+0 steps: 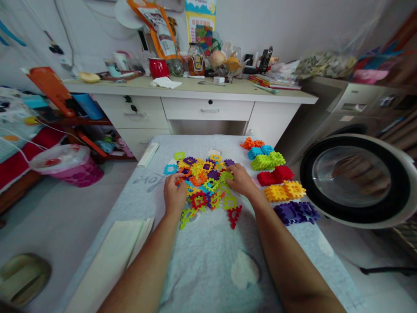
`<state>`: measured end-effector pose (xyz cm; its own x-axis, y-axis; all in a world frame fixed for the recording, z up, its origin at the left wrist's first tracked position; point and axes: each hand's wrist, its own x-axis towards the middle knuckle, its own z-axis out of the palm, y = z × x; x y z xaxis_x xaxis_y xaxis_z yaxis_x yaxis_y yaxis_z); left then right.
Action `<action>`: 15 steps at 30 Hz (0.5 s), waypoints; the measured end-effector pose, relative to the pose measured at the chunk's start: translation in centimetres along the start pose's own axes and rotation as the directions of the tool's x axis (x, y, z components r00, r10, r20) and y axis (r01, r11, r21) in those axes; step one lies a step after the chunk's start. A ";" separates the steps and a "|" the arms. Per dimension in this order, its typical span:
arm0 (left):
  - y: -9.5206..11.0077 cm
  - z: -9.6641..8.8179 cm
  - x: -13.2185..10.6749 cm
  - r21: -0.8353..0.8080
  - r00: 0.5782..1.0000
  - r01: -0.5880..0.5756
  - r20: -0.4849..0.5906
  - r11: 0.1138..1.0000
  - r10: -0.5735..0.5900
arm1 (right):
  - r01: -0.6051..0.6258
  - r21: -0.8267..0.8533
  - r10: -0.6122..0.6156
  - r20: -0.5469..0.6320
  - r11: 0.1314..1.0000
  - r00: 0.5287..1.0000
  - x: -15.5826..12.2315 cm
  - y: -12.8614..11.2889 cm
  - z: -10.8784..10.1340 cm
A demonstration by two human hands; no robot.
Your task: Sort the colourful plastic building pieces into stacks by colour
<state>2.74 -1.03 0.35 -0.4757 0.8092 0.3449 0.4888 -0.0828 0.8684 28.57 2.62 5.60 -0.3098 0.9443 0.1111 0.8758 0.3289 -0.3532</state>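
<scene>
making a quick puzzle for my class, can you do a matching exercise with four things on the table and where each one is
Things
1. mixed pile of plastic pieces
2. purple stack
3. white bar-shaped object
4. orange stack

Places
A. right side of the cloth, far end of the row
B. far left part of the cloth
C. between the left hand and the right hand
D. right side of the cloth, near end of the row

Pairs: 1-C, 2-D, 3-B, 4-A

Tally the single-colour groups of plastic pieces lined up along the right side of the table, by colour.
Orange group: 1
Blue group: 1
Lime green group: 1
Red group: 1
Yellow group: 1
Purple group: 1
Total: 6 groups; the overlapping pieces within them cannot be counted reliably.
</scene>
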 end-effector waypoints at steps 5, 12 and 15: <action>0.0 0.0 0.0 -0.001 1.000 0.007 -0.005 1.000 -0.007 | 0.025 -0.056 -0.021 0.072 0.998 0.997 -0.1 0.0 0.1; 0.0 0.0 0.1 -0.010 1.000 0.016 -0.006 1.000 -0.016 | 0.049 -0.069 -0.045 0.062 0.996 0.997 -0.2 -0.5 -0.9; -0.1 0.1 0.1 -0.005 1.000 0.019 0.001 1.000 -0.019 | 0.042 -0.039 -0.042 -0.020 0.998 0.999 -0.4 0.3 -3.1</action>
<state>2.69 -0.93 0.28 -0.4841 0.8111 0.3282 0.4758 -0.0708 0.8767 30.09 2.35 8.32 -0.3390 0.9296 0.1450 0.8759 0.3681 -0.3120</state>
